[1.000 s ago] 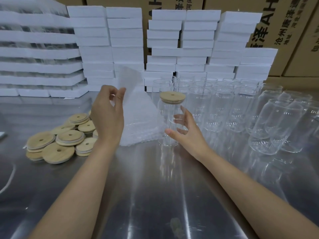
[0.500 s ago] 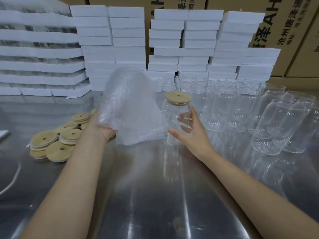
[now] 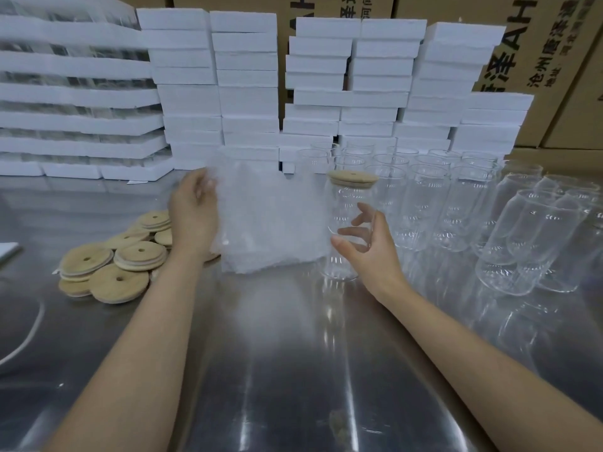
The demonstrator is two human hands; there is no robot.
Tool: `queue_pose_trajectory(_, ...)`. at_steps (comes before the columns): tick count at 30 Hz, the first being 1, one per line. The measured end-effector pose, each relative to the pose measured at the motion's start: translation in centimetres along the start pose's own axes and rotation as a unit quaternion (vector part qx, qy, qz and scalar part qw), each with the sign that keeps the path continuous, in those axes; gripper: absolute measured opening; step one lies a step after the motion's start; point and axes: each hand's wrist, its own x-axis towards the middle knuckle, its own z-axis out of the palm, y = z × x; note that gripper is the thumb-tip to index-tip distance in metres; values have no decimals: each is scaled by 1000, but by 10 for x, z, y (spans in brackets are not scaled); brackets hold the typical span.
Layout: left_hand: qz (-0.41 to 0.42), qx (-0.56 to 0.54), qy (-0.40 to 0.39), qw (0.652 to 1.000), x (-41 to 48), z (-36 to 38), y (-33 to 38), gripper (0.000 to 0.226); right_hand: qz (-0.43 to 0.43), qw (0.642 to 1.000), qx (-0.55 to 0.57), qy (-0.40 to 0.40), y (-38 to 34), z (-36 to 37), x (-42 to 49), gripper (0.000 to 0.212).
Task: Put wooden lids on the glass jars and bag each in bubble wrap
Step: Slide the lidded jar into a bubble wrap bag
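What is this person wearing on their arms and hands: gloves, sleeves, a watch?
Nothing that shows. The left hand and the right hand are ungloved, with no ring visible. The left forearm and the right forearm are bare to the picture's edge: no sleeve, watch or bracelet in view.

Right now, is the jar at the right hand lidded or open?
Lidded: a wooden lid sits flat on the mouth of the upright jar that the right hand holds.

left hand [image 3: 194,220] raised, pinching; right hand [image 3: 368,252] curled, forearms extended.
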Motion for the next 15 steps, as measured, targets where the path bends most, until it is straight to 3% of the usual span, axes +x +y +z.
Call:
queue_pose_trajectory(1, 46, 31, -6, 998, 2, 0, -8, 28, 0, 1000, -2, -2, 1, 0, 0, 72)
queue_pose_trajectory(4, 76, 71, -27, 994, -2, -4, -2, 42, 0, 1000, -13, -6, 1, -1, 1, 70)
queue_pose_trajectory(8, -2, 102, -137, 985, 4, -14, -1, 66, -4, 1000, -18, -4, 0, -2, 0, 70)
queue_pose_trajectory(11, 64, 144, -188, 970, 13, -24, 12, 58, -4, 1000, -16, -3, 0, -2, -1, 72)
queue_pose_trajectory(15, 138, 134, -155, 969, 55, -1, 46, 50, -8, 1000, -23, -12, -1, 0, 0, 85)
